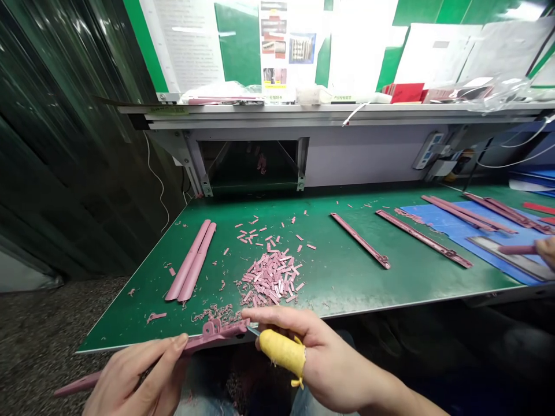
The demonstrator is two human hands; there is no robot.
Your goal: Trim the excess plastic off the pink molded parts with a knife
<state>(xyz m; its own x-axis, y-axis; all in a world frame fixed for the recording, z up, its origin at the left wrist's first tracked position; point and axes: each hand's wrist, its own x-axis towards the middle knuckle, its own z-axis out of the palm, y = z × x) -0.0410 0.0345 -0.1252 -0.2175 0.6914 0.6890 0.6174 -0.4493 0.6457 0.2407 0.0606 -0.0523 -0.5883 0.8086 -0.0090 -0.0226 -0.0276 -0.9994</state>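
Note:
A long pink plastic strip (208,338) with small raised loops slants across the front edge of the bench. My left hand (143,370) grips it midway, its tail sticking out at lower left. In my right hand (325,352) is a small knife; its thin metal blade (252,330) meets the strip's right end, while the handle is hidden. Yellow tape wraps my right thumb (284,352), and the index finger lies along the strip's end. Just beyond the hands is a heap of small pink plastic offcuts (271,277), with curly shavings (219,314) nearer me.
Two pink tubular parts (191,260) lie on the green bench (143,306) at left. At right are two pink strips (359,240) (422,238) and a blue sheet (455,231) bearing more strips. Another person's hand (547,251) holds a pink piece there. A shelf (325,112) spans the back.

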